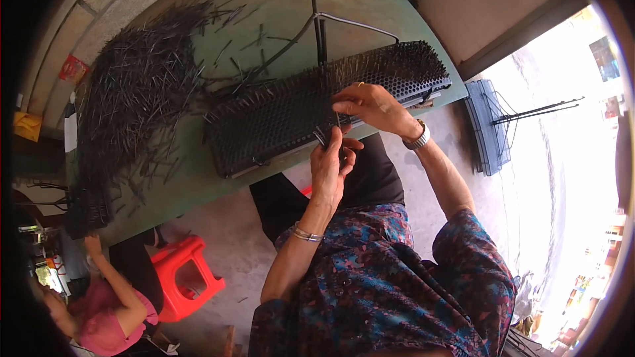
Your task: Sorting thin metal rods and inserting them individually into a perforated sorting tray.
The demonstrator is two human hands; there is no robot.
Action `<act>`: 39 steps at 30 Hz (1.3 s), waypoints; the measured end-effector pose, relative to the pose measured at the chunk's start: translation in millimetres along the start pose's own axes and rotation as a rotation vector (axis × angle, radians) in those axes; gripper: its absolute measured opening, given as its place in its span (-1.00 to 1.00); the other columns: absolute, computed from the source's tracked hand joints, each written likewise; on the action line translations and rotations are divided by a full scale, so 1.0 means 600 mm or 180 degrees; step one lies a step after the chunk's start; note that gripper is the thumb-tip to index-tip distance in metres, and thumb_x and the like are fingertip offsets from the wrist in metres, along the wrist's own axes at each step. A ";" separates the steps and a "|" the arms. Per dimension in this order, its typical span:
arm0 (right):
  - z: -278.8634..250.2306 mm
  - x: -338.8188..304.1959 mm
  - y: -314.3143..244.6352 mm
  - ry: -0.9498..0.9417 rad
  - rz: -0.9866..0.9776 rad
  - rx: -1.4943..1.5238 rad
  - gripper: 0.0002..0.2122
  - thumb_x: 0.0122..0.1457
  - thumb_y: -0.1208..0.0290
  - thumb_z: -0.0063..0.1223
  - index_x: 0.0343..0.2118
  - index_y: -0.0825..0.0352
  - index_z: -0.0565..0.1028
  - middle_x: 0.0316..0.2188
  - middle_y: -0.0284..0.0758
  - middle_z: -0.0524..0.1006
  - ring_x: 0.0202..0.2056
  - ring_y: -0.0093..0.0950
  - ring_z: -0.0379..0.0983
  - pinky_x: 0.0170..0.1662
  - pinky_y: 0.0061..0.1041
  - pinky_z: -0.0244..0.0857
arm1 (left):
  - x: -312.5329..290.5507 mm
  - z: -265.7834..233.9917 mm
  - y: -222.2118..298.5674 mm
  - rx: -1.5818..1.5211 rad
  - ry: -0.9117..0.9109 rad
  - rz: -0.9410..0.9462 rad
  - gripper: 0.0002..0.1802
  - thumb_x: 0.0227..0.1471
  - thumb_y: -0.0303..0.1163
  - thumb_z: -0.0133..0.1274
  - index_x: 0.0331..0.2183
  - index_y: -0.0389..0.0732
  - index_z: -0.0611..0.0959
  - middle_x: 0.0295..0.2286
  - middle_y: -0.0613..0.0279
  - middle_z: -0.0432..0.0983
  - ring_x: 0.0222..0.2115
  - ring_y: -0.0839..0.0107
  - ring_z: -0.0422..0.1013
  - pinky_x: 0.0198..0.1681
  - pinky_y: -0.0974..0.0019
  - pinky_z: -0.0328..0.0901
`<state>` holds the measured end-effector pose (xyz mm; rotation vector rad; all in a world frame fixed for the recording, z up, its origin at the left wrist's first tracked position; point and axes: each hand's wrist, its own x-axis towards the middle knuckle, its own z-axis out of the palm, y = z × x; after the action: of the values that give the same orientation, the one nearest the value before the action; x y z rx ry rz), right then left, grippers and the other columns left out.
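Observation:
A long black block (264,133) full of round holes lies along the table's near edge. Thin dark sticks (390,63) stand upright in its far rows, while many nearer holes show bare. My left hand (329,166) is closed around a small bunch of dark sticks (321,136), just in front of the block's near edge. Over the block, my right hand (378,111) has its fingers pinched together on one thin dark stick, its tip close above the left hand's fingers. The stick's lower end is hard to make out.
A large heap of loose dark sticks (142,73) covers the left of the green table (278,33). A metal stand (316,16) rises behind the block. A co-worker (109,311) sits at lower left by a red stool (188,277). A grey rack (486,125) stands on the right.

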<state>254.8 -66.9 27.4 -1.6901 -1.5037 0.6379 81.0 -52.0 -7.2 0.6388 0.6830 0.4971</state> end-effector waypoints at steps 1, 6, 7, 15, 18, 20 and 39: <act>0.000 -0.005 -0.001 0.0011 0.0006 0.0000 -0.73 0.13 0.26 0.18 -0.23 0.38 0.58 -0.49 -0.21 0.58 -0.43 -0.39 0.53 -0.35 -0.44 0.36 | -0.001 0.002 0.001 0.0007 -0.0008 -0.0007 -0.54 0.23 -0.03 -0.05 -0.12 -0.26 0.55 -0.51 0.23 0.55 -0.66 0.69 0.27 -0.70 0.61 0.00; -0.009 -0.010 -0.003 -0.0490 0.0714 0.1045 -0.79 0.16 0.39 0.10 -0.28 0.47 0.56 -0.49 -0.29 0.60 -0.48 -0.62 0.51 -0.41 -0.59 0.35 | -0.005 0.016 0.009 0.0134 -0.0045 0.0012 -0.59 0.23 -0.07 -0.05 -0.12 -0.21 0.58 -0.42 0.16 0.61 -0.65 0.72 0.27 -0.70 0.66 -0.02; -0.010 -0.010 -0.002 -0.0487 0.0710 0.1046 -0.79 0.16 0.39 0.10 -0.28 0.47 0.56 -0.49 -0.29 0.60 -0.48 -0.62 0.51 -0.41 -0.59 0.35 | -0.004 0.017 0.009 0.0137 -0.0046 0.0015 -0.59 0.23 -0.07 -0.05 -0.12 -0.21 0.58 -0.42 0.16 0.61 -0.65 0.72 0.27 -0.70 0.66 -0.02; -0.026 -0.016 -0.005 -0.0461 0.0932 0.1192 -0.83 0.18 0.43 0.07 -0.32 0.47 0.52 -0.53 -0.33 0.57 -0.49 -0.61 0.52 -0.43 -0.61 0.38 | 0.001 0.018 -0.001 0.0430 -0.0035 0.0037 -0.58 0.24 -0.04 -0.08 -0.12 -0.18 0.59 -0.38 0.14 0.63 -0.65 0.73 0.28 -0.70 0.67 0.00; -0.045 -0.012 -0.009 0.0181 0.0769 0.1279 -0.86 0.23 0.45 0.01 -0.29 0.44 0.49 -0.51 -0.34 0.57 -0.48 -0.61 0.51 -0.41 -0.60 0.38 | 0.007 0.014 -0.006 0.0196 0.0255 -0.0203 -0.53 0.24 0.01 -0.09 -0.11 -0.20 0.57 -0.42 0.14 0.61 -0.67 0.73 0.26 -0.72 0.64 -0.02; -0.062 0.000 -0.020 0.0719 0.0534 0.0736 -0.88 0.23 0.47 0.01 -0.29 0.43 0.48 -0.51 -0.33 0.57 -0.48 -0.60 0.53 -0.40 -0.60 0.39 | 0.010 0.000 -0.004 0.0141 0.0103 -0.0203 -0.54 0.24 -0.01 -0.09 -0.14 -0.22 0.57 -0.47 0.14 0.59 -0.70 0.70 0.23 -0.72 0.60 -0.01; -0.087 0.078 0.054 0.0907 -0.0613 -0.0561 -0.94 0.19 0.52 0.00 -0.32 0.39 0.44 -0.51 -0.26 0.52 -0.49 -0.45 0.55 -0.38 -0.49 0.39 | 0.014 0.007 0.000 -0.0354 0.0110 -0.0390 -0.67 0.28 -0.17 -0.10 -0.18 -0.26 0.53 -0.54 0.27 0.44 -0.64 0.64 0.22 -0.61 0.50 0.11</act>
<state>323.7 -32.4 37.0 -1.6581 -1.5242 0.1579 89.8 -48.4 -8.4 0.4817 0.7176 0.4301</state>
